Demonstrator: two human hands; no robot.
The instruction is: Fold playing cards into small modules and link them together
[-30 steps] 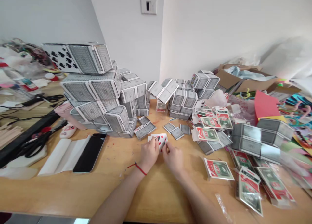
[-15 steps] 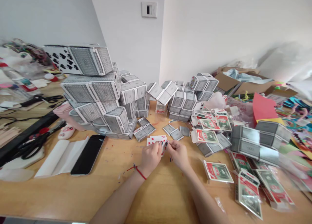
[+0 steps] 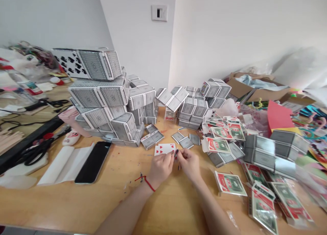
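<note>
My left hand (image 3: 160, 167), with a red string on its wrist, is closed in a pinch near the table's middle. My right hand (image 3: 188, 162) pinches close beside it, fingertips almost meeting. Between them is a playing card, mostly hidden by the fingers, with only a narrow bit showing. A heart playing card (image 3: 165, 148) lies face up just beyond the left hand. Farther off are joined grey-backed cards, one group (image 3: 152, 138) on the left and another (image 3: 183, 139) on the right.
A tall stack of card-built blocks (image 3: 99, 95) rises on the left, with lower ones (image 3: 192, 107) at the back. Phone (image 3: 93, 162), white paper (image 3: 65, 165) and scissors (image 3: 38, 150) lie left. Card boxes (image 3: 231, 183) and folded card blocks (image 3: 259, 150) crowd the right.
The held card has turned and its face shows less between my fingers. More of the heart card on the table is uncovered. The whole view has shifted slightly.
</note>
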